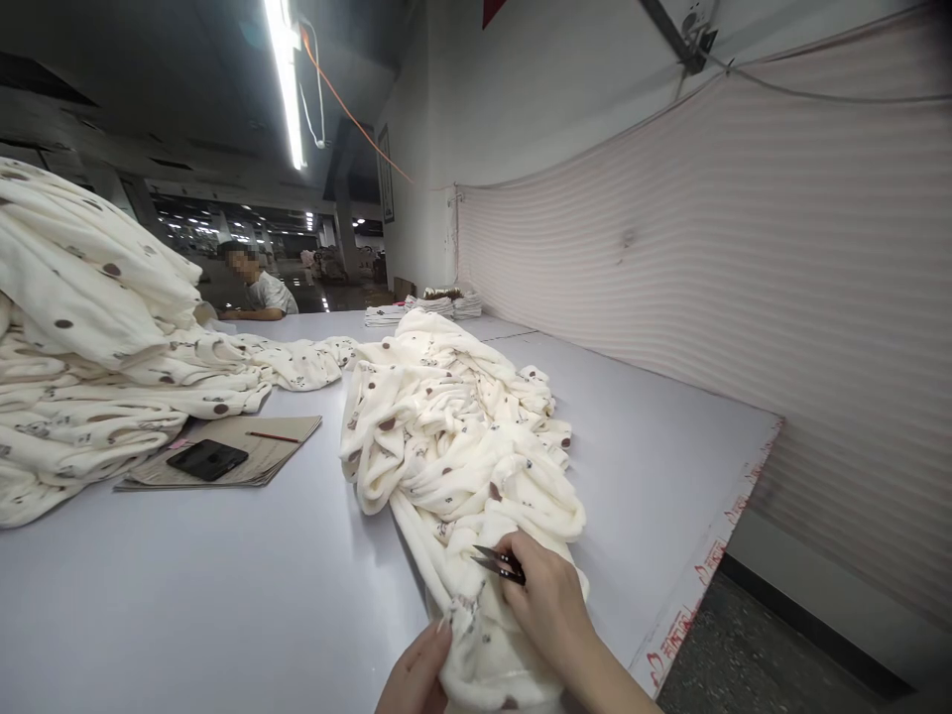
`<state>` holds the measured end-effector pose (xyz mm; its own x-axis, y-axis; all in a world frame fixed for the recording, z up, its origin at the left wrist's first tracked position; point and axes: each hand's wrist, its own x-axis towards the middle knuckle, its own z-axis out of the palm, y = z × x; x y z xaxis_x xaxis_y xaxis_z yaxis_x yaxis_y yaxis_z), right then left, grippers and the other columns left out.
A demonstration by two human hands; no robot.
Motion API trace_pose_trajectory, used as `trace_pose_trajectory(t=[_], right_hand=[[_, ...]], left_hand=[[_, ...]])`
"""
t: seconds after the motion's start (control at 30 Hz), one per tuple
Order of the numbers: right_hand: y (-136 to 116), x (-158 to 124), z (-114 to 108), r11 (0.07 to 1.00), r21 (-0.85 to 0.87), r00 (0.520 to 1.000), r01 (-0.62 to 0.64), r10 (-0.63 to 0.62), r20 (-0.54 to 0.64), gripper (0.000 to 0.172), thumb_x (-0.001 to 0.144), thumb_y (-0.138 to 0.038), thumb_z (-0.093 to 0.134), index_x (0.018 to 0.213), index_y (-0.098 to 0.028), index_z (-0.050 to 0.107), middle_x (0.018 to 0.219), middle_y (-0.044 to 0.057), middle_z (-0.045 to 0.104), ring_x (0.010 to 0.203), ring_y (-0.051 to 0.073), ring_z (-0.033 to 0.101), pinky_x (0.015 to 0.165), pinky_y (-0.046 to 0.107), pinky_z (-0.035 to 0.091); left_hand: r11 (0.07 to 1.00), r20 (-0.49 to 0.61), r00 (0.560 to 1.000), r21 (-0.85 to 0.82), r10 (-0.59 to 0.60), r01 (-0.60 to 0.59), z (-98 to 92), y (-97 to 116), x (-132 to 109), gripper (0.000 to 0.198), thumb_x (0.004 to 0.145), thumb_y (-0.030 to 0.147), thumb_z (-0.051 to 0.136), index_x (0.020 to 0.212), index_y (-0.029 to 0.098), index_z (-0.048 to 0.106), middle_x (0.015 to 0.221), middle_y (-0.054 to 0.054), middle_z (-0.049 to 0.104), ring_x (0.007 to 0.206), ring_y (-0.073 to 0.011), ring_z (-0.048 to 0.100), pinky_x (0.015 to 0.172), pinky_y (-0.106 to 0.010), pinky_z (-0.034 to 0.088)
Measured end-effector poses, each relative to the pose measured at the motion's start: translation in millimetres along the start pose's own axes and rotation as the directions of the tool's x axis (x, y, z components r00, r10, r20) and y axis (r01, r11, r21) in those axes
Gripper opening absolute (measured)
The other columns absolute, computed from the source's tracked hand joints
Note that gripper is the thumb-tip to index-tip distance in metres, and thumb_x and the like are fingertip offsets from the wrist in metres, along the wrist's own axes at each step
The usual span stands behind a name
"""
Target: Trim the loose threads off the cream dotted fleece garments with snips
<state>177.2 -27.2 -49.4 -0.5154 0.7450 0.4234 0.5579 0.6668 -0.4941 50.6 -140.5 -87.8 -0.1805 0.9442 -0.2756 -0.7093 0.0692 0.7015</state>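
Cloth (476,446): one length, on the bench (223,575), heaped; long axis runs from the near edge away, far end leaning slightly left. Cream, soft-looking, deeply rumpled, with brown dots and small greyish prints.

Snips (497,564): one, dark, slim, above the cloth's near part; blades point left and slightly up, tips a little apart.

Left hand (417,666): enters from below, thumb uppermost; fingers closed on the cloth's left edge, partly cut off by the frame.

Right hand (548,600): enters from lower right, back upward, pointing away and left over the cloth; fingers curled shut round the snips.

Papers (257,466): left of the cloth, bearing a black phone (207,460) and a reddish pencil (274,436), side by side, apart.

Pile (89,307): matching dotted fabric, high, far left.

Folded stacks (431,305): whitish, beyond the cloth.

Person (269,295): pale top, forearm at the bench's far side.
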Motion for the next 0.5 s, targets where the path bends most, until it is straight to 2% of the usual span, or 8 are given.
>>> trace_pose_trajectory(t=[0.1,0.17,0.27,0.4,0.5], right_hand=[[-2,-4,-9,0.982,0.159,0.987,-0.098,0.076,0.139,0.015,0.074,-0.012,0.056,0.083,-0.024,0.061,0.079,-0.002,0.067,0.074,0.017,0.062,0.064,0.023,0.040],[-3,-12,-16,0.972,0.227,0.983,-0.067,0.026,0.181,0.018,0.075,-0.021,0.064,0.091,-0.026,0.064,0.090,-0.001,0.068,0.084,0.019,0.062,0.072,0.025,0.043],[-5,-21,-20,0.974,0.223,0.984,0.034,-0.072,0.164,0.027,0.079,-0.028,0.064,0.106,-0.028,0.065,0.103,0.003,0.067,0.094,0.022,0.061,0.080,0.029,0.043],[-12,-18,-19,0.980,0.199,0.988,0.018,-0.049,0.149,0.018,0.086,-0.027,0.056,0.097,-0.028,0.069,0.096,0.002,0.069,0.089,0.021,0.063,0.076,0.028,0.043],[-15,-14,-20,0.969,0.249,0.981,-0.002,-0.046,0.186,0.015,0.083,-0.028,0.061,0.095,-0.028,0.070,0.091,0.000,0.070,0.083,0.019,0.064,0.071,0.026,0.043]], left_hand=[[0.994,0.009,1.000,-0.111,-0.002,0.003,-2.1,-1,4,0.040,0.072,0.043,0.067,0.103,0.019,0.071,0.103,-0.010,0.073,0.107,-0.0339,0.060,0.087,-0.045,0.049],[0.990,0.009,1.000,-0.140,-0.028,0.029,-5.5,-2,5,0.044,0.071,0.041,0.068,0.110,0.020,0.068,0.106,-0.010,0.072,0.111,-0.0346,0.058,0.090,-0.048,0.048],[0.986,0.028,0.999,-0.161,-0.044,0.048,-9.1,-4,7,0.045,0.070,0.037,0.070,0.112,0.021,0.067,0.111,-0.009,0.071,0.115,-0.0348,0.056,0.092,-0.048,0.047],[0.991,0.041,0.999,-0.131,-0.008,0.014,-7.5,-2,8,0.043,0.073,0.040,0.067,0.111,0.021,0.068,0.111,-0.010,0.071,0.117,-0.0338,0.054,0.097,-0.047,0.043],[0.994,0.076,0.996,-0.109,0.040,-0.031,-4.9,0,7,0.044,0.073,0.043,0.066,0.112,0.021,0.068,0.113,-0.010,0.070,0.118,-0.0340,0.053,0.100,-0.047,0.040]])
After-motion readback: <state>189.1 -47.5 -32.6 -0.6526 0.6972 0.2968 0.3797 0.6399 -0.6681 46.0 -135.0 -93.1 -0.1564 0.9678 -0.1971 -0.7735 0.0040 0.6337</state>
